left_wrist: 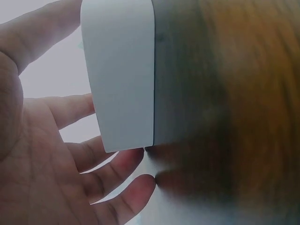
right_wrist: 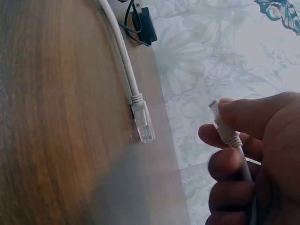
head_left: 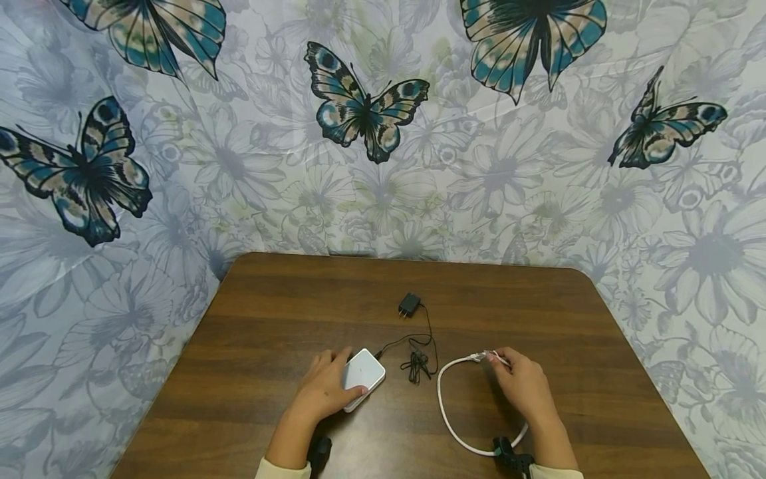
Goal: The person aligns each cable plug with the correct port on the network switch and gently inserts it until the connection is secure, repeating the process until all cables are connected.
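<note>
A small white box-shaped device (head_left: 364, 374) rests on the table with a thin black cord at its far corner. My left hand (head_left: 323, 386) grips it, thumb along one side and fingers at the opposite side; two fingertips touch the table in the left wrist view. My right hand (head_left: 528, 384) pinches one clear-tipped plug (right_wrist: 227, 131) of a white Ethernet cable (head_left: 444, 402) between thumb and forefinger, raised off the tabletop. The cable's other plug (right_wrist: 141, 117) lies loose on the table near that hand. The cable curves in a loop towards my right wrist.
A black power adapter (head_left: 409, 305) lies behind the device, prongs facing the near side. Its cord has a tied bundle (head_left: 417, 364) between device and white cable. The brown wooden table (head_left: 287, 286) ends at a butterfly-patterned backdrop (head_left: 383, 199).
</note>
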The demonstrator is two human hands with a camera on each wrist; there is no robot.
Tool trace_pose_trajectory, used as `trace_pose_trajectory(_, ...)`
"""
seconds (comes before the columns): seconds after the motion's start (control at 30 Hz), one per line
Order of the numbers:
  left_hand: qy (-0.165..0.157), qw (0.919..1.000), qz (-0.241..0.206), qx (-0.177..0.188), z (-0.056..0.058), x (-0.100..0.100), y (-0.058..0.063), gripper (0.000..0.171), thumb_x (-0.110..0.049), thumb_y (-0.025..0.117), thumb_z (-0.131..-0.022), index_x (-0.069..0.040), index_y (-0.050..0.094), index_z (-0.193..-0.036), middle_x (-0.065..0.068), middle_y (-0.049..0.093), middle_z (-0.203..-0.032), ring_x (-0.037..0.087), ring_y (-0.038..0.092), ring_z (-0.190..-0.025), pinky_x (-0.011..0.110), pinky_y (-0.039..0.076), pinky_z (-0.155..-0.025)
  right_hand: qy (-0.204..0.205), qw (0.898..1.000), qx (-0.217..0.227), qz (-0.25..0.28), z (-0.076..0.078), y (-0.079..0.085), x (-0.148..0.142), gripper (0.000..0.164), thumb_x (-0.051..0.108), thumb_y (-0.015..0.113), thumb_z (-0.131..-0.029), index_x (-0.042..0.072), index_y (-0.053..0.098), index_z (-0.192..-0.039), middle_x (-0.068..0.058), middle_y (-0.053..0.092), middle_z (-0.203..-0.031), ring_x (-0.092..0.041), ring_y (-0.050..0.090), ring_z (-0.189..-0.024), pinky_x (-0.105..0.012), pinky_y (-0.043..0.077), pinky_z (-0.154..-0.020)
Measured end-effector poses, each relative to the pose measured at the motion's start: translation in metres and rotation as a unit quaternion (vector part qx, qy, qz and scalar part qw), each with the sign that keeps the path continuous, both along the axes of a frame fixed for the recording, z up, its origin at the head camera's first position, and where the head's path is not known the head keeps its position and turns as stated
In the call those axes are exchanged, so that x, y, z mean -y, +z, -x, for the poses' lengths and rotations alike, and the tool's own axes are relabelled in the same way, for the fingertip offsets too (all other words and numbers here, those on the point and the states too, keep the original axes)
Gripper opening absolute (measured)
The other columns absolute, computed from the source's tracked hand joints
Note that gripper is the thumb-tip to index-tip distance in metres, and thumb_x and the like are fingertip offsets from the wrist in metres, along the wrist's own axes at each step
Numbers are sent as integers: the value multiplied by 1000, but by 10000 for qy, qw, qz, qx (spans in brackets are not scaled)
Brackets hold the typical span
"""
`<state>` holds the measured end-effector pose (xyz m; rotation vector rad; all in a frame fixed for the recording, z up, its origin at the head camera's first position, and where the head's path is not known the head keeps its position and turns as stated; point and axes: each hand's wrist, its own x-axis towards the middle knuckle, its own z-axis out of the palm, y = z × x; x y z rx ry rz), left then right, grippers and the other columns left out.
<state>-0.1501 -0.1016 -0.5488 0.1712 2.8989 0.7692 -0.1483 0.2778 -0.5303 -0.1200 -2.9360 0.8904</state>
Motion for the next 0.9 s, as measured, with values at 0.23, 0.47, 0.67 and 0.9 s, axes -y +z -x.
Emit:
trace_pose_trajectory(0.23,-170,9998,-42,-76,-2,0,1,95,-55,86,-70,-17,47,-148,13,53,-127,26,48,-107,48,47,-82,66,9998,-160,15,0,2,1,27,29,63,-98,9,72,-113,1,64,-80,-16,50,-66,-33,37,-58)
trace_pose_trajectory(0.47,-242,9997,14,-34,-3,-1,1,100,-56,87,-67,-17,47,-149,12,53,-125,24,48,-103,46,48,-79,46,9999,-101,124,-1,10,4,23,25,64,-98,5,70,-110,0,60,-75,-15,47,-63,-30,36,-55)
trace_pose_trajectory(0.67,-302,9995,-51,-46,-4,-2,2,103,-54,90,-63,-15,47,-148,12,53,-121,23,48,-99,45,47,-77,145,9996,-202,167,-6,19,7,20,25,65,-98,7,69,-106,2,59,-74,-14,46,-62,-29,36,-54)
trace_pose_trajectory(0.9,-297,9995,-9,-134,-5,-6,2,99,-47,90,-66,-13,47,-149,13,53,-120,23,49,-96,43,47,-74,301,9982,-504,142,-8,22,8,11,22,69,-95,12,70,-100,5,59,-73,-12,47,-62,-27,38,-54)
